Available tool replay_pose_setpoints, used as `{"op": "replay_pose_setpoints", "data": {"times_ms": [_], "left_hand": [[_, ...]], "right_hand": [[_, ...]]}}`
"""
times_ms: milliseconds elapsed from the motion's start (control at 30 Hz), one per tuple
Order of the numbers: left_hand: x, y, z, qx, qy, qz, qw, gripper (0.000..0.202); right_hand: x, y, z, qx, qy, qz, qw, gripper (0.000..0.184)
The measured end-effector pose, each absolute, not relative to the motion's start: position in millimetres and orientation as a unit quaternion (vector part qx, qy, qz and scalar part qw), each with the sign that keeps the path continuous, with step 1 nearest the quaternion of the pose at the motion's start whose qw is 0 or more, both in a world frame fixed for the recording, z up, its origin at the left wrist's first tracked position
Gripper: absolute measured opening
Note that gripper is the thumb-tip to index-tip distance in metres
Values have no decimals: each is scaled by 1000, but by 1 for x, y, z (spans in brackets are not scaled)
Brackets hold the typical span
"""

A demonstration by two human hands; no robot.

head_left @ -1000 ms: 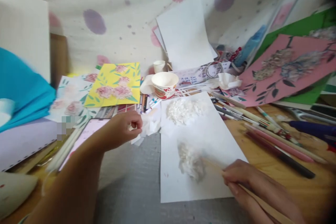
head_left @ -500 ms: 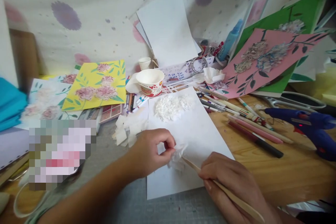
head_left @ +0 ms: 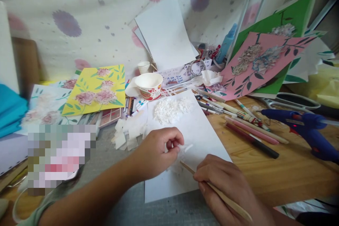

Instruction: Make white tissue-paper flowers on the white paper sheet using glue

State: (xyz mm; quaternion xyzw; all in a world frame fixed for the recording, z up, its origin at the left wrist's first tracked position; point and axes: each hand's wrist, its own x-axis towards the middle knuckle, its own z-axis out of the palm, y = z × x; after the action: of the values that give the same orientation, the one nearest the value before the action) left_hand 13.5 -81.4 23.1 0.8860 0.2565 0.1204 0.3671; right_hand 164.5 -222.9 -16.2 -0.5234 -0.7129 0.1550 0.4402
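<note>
My left hand [head_left: 159, 152] is closed in a pinch on a small piece of white tissue paper [head_left: 185, 149] over a white paper sheet [head_left: 201, 130]. My right hand [head_left: 227, 187] grips a thin wooden stick [head_left: 225, 197], whose tip points at that tissue piece. Farther up the sheet lies a cluster of crumpled white tissue bits [head_left: 171, 108]. A loose pile of cut white tissue squares [head_left: 127, 134] sits just left of the sheet.
A paper cup [head_left: 149, 85] stands behind the sheet. Pens and brushes [head_left: 238, 116] lie to the right, beside a blue glue gun [head_left: 304, 127]. A yellow flower card [head_left: 97, 88] and a pink flower card [head_left: 259, 63] lean at the back. A grey mat [head_left: 159, 212] covers the front.
My left hand came back from the tissue pile at the left to the sheet with a tissue piece. It now holds it by the stick's tip. The view shifted right.
</note>
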Motion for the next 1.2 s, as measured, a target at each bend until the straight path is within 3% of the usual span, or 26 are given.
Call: {"op": "replay_pose_setpoints", "data": {"times_ms": [100, 333, 500, 767, 967, 1067, 1200], "left_hand": [[14, -83, 21, 889, 248, 102, 370, 15], [12, -85, 12, 952, 193, 57, 232, 18], [11, -83, 9, 960, 190, 55, 198, 17], [10, -82, 10, 959, 186, 57, 205, 17], [6, -82, 11, 959, 184, 44, 210, 20], [4, -81, 12, 960, 180, 27, 213, 24], [4, -79, 12, 957, 194, 7, 214, 14]], "right_hand": [[164, -223, -17, -520, -706, 158, 454, 19], [169, -225, -20, -521, -649, 183, 524, 17], [170, -230, -24, -550, -550, 219, 589, 13], [169, -217, -16, -585, -597, 229, 500, 18], [169, -215, -17, -601, -587, 235, 488, 16], [170, -209, -17, -615, -555, 292, 478, 15], [178, -191, -13, -616, -488, 414, 460, 16]]}}
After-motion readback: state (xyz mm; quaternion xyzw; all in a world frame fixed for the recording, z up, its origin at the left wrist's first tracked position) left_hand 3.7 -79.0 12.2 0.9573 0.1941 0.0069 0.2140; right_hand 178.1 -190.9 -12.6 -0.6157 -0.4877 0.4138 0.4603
